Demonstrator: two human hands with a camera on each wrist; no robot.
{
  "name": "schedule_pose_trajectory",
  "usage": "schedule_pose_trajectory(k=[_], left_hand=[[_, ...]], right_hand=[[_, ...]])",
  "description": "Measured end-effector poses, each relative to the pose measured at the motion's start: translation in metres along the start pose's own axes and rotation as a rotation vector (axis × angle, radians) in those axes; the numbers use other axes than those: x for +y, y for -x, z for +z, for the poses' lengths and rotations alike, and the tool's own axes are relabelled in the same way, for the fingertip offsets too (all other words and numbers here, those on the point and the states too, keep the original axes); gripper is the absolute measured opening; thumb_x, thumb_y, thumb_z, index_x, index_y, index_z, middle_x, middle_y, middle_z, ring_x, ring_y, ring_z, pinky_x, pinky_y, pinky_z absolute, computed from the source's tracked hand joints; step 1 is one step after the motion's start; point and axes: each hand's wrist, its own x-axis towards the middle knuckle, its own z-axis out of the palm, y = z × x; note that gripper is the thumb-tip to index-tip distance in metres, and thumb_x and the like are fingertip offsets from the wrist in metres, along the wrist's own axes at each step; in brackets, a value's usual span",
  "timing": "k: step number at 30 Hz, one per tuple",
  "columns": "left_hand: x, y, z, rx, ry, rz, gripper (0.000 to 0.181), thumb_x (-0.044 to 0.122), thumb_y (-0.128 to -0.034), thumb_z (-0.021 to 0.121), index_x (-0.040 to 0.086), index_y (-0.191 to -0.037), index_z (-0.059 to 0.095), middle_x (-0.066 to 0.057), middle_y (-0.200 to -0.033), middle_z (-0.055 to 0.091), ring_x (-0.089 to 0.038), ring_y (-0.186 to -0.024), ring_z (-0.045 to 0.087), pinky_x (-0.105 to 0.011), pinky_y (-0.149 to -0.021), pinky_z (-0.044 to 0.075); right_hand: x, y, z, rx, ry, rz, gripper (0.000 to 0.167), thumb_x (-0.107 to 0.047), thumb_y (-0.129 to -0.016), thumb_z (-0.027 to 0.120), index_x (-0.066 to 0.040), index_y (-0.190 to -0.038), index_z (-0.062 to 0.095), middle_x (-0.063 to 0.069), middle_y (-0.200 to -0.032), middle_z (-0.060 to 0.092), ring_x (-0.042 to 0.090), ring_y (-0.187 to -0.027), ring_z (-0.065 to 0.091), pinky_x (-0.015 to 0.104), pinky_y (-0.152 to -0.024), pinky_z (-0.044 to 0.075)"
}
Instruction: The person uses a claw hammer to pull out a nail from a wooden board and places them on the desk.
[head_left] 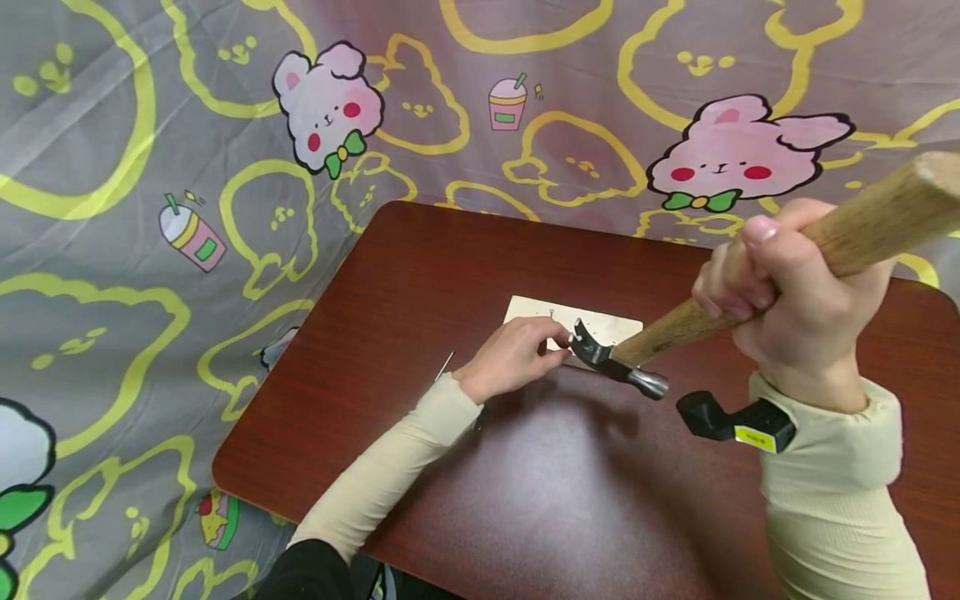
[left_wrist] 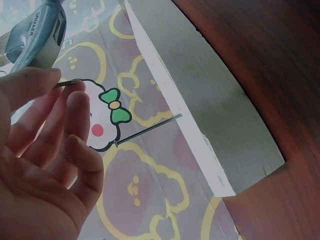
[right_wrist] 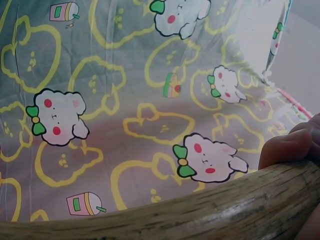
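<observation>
Thin grey metal nail [left_wrist: 65, 83], pinched by left hand [head_left: 519, 354], seems at placing stage, next needing steadying on pale wooden board [head_left: 528, 308]; right hand [head_left: 802, 300] clasps black-headed, wooden-handled hammer [head_left: 667, 332].

PLACE: indoor, booth-like corner; home or workshop, cannot tell | ENCLOSURE: cartoon-print fabric [head_left: 247, 150] hanging behind and left | FURNITURE: red-brown, round-cornered table [head_left: 420, 267] | BEYOND FABRIC: pale plain surface [right_wrist: 302, 65], wall or ceiling

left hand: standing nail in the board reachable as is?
Probably yes: nothing shows between the left hand and the standing nail in the left wrist view, though it pinches what looks like another nail.
</observation>
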Motion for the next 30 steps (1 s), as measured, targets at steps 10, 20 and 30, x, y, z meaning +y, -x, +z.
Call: schedule_pose_trajectory(k=[10,20,30], left_hand=[[-0.001,0.000,0.001,0.039,-0.035,0.048,0.007,0.015,-0.0892,0.066,0.013,-0.094,0.071,0.005,-0.085,0.068,-0.011,-0.072,0.062,-0.019,-0.065,0.044],[-0.001,0.005,-0.003,0.101,0.004,0.073,0.010,0.012,-0.0891,0.065,0.012,-0.097,0.072,0.005,-0.088,0.070,-0.008,-0.072,0.061,-0.015,-0.067,0.045],[-0.021,0.025,-0.039,0.144,0.115,-0.181,0.013,0.013,-0.0884,0.065,0.009,-0.095,0.075,-0.001,-0.090,0.072,-0.011,-0.074,0.061,-0.026,-0.070,0.052]], right_hand=[[0.000,0.000,-0.001,0.011,0.009,0.000,0.030,0.019,-0.083,0.028,0.002,-0.058,0.026,0.003,-0.044,0.024,0.015,-0.035,0.024,0.028,-0.032,0.021],[0.002,0.001,-0.002,0.012,0.009,-0.008,0.029,0.020,-0.082,0.028,0.004,-0.058,0.026,0.004,-0.044,0.025,0.015,-0.035,0.025,0.029,-0.031,0.022],[0.003,0.002,-0.004,0.032,0.033,-0.021,0.029,0.021,-0.080,0.031,0.004,-0.058,0.026,0.004,-0.043,0.025,0.015,-0.034,0.026,0.029,-0.031,0.022]])
